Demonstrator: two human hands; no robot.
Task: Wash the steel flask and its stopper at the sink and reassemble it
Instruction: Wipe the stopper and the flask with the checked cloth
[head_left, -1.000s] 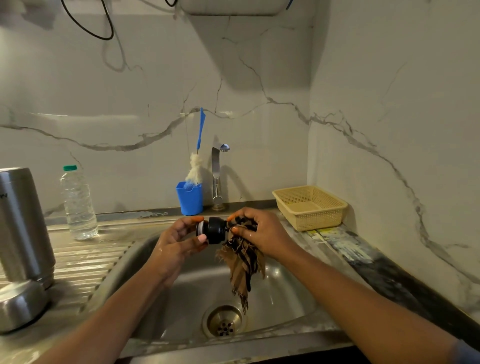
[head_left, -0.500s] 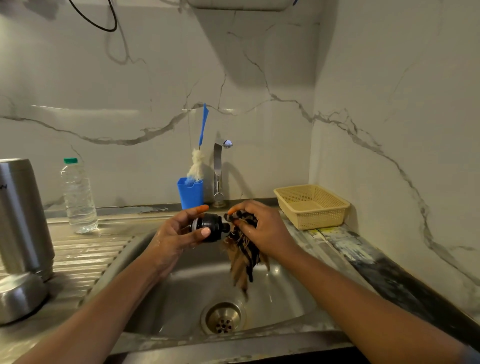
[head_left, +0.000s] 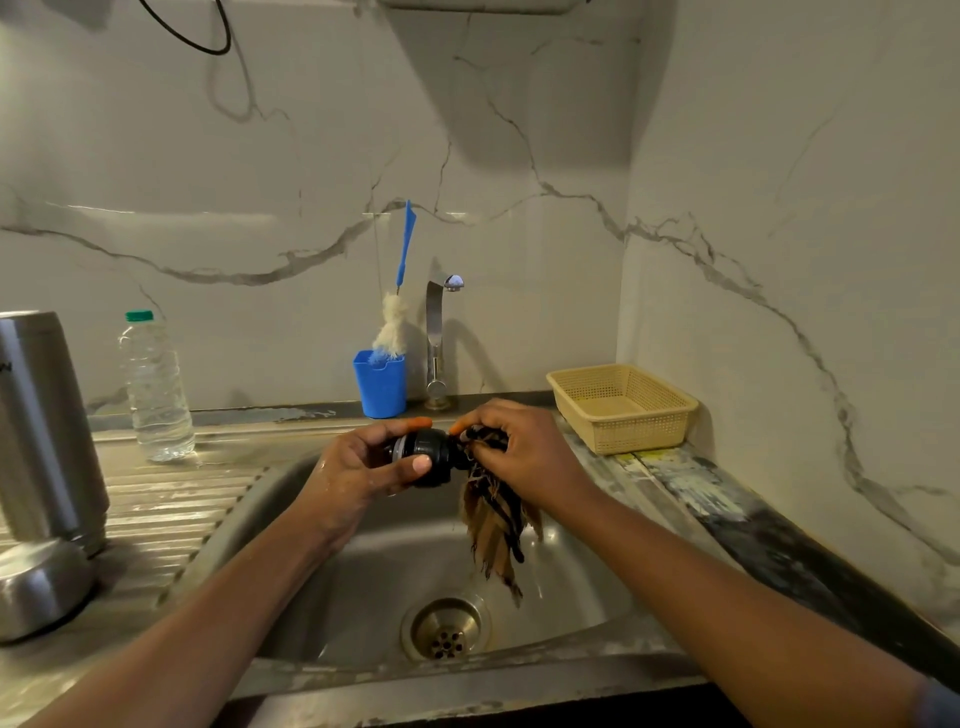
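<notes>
Over the sink (head_left: 332, 587) I see the left hand (head_left: 358, 470) with its fingers (head_left: 402, 470) curled round the black stopper (head_left: 434, 454), thumb on top, holding it sideways above the basin. The right hand (head_left: 527, 452) pinches a brown-and-black striped cloth (head_left: 493, 525) bunched against the stopper's right end. That end is hidden from me by the cloth and fingertips. The loose cloth hangs toward the drain (head_left: 445, 630).

The steel flask (head_left: 47, 431) stands upright on the ribbed counter (head_left: 166, 499) at far left, well apart from the hands, with a domed steel cup (head_left: 36, 587) just in front of it. Behind, along the wall, I see a clear water bottle (head_left: 156, 389), a blue holder (head_left: 382, 387) with a brush (head_left: 396, 317), the tap (head_left: 435, 338) and a cream basket (head_left: 623, 415).

Dark lettering on the flask is cut by the frame edge; I cannot read it.
</notes>
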